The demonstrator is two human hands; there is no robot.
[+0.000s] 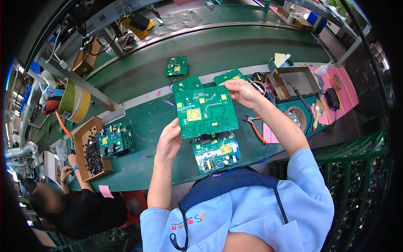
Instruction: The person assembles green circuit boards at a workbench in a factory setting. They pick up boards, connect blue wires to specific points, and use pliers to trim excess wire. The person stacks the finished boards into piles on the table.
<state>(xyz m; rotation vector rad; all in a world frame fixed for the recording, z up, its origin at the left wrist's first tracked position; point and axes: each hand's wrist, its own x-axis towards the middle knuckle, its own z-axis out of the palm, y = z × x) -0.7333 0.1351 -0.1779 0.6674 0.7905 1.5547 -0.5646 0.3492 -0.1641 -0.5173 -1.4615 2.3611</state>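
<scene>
I hold a large green circuit board (pixel 205 111) up over the bench, solder side toward me. My left hand (pixel 169 140) grips its lower left corner. My right hand (pixel 242 92) grips its upper right corner. Just below it on the green bench lies another green circuit board (pixel 216 153) with components and blue wires. Two more green boards lie beyond the held one, one (pixel 187 83) at its upper left and one (pixel 230 77) by my right hand. A further board (pixel 176 66) rests on the conveyor belt.
Orange-handled pliers (pixel 256 126) lie right of the held board. A cardboard box of small black parts (pixel 93 155) and a stack of boards (pixel 116 140) sit at the left, near another person in black (pixel 79 208). A metal tray (pixel 299 80) and pink mats (pixel 342 90) are at the right.
</scene>
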